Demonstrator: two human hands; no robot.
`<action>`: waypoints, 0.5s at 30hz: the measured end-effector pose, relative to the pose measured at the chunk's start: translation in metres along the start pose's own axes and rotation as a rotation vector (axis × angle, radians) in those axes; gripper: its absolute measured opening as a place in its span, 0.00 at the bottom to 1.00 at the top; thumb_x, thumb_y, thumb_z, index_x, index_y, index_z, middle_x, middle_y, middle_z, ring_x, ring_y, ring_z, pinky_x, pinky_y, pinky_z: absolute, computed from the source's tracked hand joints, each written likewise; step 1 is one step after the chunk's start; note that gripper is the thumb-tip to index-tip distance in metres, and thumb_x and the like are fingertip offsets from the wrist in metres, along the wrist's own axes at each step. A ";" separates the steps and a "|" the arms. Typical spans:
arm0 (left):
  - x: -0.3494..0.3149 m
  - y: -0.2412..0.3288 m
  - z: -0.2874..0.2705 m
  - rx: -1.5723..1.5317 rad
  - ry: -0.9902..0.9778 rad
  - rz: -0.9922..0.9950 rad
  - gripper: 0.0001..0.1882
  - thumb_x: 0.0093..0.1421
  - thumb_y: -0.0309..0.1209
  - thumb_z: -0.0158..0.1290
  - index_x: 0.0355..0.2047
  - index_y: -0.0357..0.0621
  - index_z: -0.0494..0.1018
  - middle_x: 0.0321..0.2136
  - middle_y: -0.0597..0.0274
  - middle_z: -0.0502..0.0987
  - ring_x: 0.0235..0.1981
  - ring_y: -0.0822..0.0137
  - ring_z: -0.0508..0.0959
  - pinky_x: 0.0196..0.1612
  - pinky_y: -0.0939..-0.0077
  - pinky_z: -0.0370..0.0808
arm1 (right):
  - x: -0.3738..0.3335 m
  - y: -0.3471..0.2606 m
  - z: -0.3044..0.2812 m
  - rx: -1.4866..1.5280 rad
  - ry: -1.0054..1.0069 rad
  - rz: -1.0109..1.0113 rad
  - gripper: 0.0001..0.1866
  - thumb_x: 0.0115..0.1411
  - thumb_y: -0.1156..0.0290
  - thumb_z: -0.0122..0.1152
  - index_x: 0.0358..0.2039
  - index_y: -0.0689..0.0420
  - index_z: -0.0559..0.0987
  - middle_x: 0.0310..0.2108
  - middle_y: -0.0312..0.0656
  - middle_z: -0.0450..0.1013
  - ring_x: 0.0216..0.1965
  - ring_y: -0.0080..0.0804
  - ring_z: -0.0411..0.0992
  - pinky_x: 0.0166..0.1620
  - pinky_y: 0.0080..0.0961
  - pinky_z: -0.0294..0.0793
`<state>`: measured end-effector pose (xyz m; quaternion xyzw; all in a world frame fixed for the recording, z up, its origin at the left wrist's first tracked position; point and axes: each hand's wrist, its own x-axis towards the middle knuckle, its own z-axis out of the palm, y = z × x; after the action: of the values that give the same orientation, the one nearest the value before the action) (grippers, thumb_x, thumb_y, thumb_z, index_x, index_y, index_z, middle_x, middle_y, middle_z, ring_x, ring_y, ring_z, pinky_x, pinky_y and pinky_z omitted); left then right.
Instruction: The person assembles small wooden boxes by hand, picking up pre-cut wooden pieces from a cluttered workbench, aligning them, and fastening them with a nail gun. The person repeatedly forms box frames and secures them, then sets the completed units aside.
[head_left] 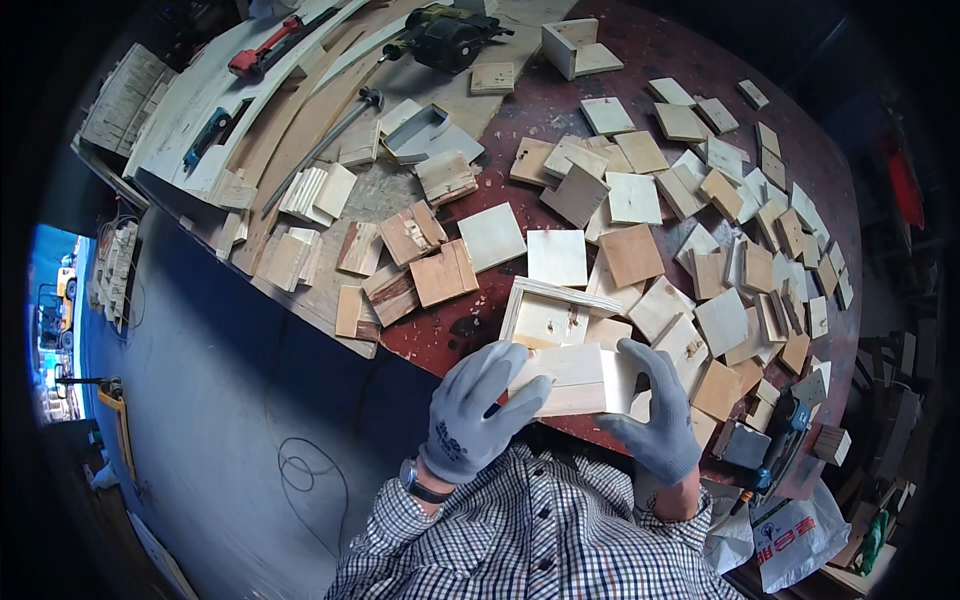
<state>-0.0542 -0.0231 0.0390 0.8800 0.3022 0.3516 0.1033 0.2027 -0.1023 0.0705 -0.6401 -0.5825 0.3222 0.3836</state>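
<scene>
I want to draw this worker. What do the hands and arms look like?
Both the left hand and the right hand wear grey knitted gloves; the left glove has dark markings near the cuff. A dark wristwatch sits on the left wrist. The sleeves are checked, white with dark lines.

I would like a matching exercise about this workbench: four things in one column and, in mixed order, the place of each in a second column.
Things:
1. wooden block
2. open wooden box frame
3. red pipe wrench
4. power saw

Places:
A. far edge of the table, top centre of the picture
B. held between the left hand and the right hand
C. on the pale planks, upper left
D. on the table just beyond the held piece

Pairs: 1-B, 2-D, 3-C, 4-A
</scene>
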 end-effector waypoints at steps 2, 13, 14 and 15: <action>0.013 0.008 -0.004 -0.028 -0.122 0.056 0.25 0.55 0.30 0.64 0.56 0.56 0.80 0.62 0.56 0.73 0.61 0.48 0.75 0.59 0.55 0.77 | 0.000 -0.014 -0.001 0.026 -0.019 0.034 0.46 0.44 0.75 0.81 0.66 0.58 0.72 0.50 0.44 0.73 0.46 0.34 0.75 0.48 0.27 0.78; 0.008 0.018 -0.003 -0.392 -0.325 -0.047 0.30 0.56 0.45 0.70 0.54 0.47 0.73 0.66 0.49 0.69 0.62 0.43 0.73 0.60 0.49 0.74 | -0.013 -0.010 -0.005 0.037 -0.241 -0.047 0.44 0.42 0.75 0.80 0.63 0.60 0.74 0.55 0.50 0.76 0.54 0.46 0.77 0.58 0.36 0.77; 0.005 0.017 0.001 -0.457 -0.320 -0.050 0.29 0.56 0.46 0.69 0.52 0.47 0.73 0.66 0.48 0.69 0.61 0.43 0.73 0.59 0.49 0.75 | -0.013 -0.016 -0.006 0.040 -0.236 -0.046 0.45 0.42 0.75 0.80 0.64 0.60 0.73 0.55 0.50 0.77 0.53 0.47 0.77 0.58 0.36 0.77; 0.004 0.017 0.001 -0.522 -0.318 -0.056 0.28 0.56 0.46 0.69 0.51 0.47 0.72 0.66 0.48 0.69 0.61 0.43 0.74 0.58 0.50 0.75 | -0.013 -0.019 -0.007 0.035 -0.252 -0.072 0.45 0.42 0.76 0.80 0.64 0.60 0.73 0.55 0.50 0.77 0.53 0.47 0.77 0.57 0.36 0.77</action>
<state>-0.0436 -0.0337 0.0472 0.8590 0.2055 0.2725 0.3816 0.1982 -0.1154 0.0898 -0.5665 -0.6430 0.3961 0.3298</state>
